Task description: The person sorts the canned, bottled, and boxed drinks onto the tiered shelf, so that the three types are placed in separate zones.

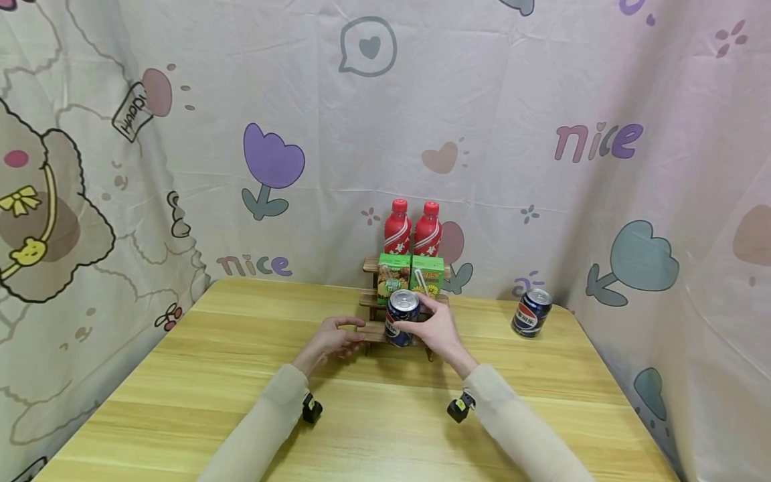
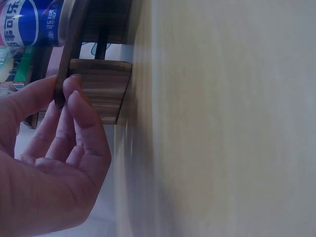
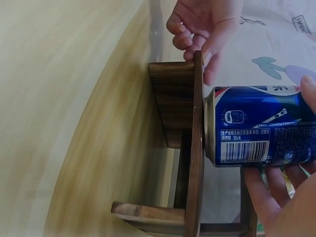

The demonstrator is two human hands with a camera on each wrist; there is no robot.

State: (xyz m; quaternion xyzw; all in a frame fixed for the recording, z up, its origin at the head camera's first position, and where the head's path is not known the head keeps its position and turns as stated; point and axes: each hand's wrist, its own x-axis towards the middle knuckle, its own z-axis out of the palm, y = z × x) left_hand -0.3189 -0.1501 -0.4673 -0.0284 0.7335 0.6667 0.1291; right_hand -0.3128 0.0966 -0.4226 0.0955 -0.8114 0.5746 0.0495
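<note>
A small wooden tiered shelf [image 1: 375,331] stands on the table. Its left end, at the lowest step, is pinched between the thumb and fingers of my left hand [image 1: 336,341], as the left wrist view shows closely. My right hand [image 1: 438,329] grips a dark blue soda can [image 3: 261,126] upright, thumb on one side and fingers on the other. The can's base is at the lowest step, touching it or nearly so. Two green drink cartons [image 1: 394,274] sit on the middle step behind the can. Two red bottles [image 1: 397,227] stand on the top step.
A second dark blue soda can [image 1: 531,313] stands alone near the table's back right corner. The wooden table [image 1: 241,375] reaches back to a patterned curtain [image 1: 337,134], which also hangs along both sides. Black wrist cameras [image 1: 311,408] are strapped to both wrists.
</note>
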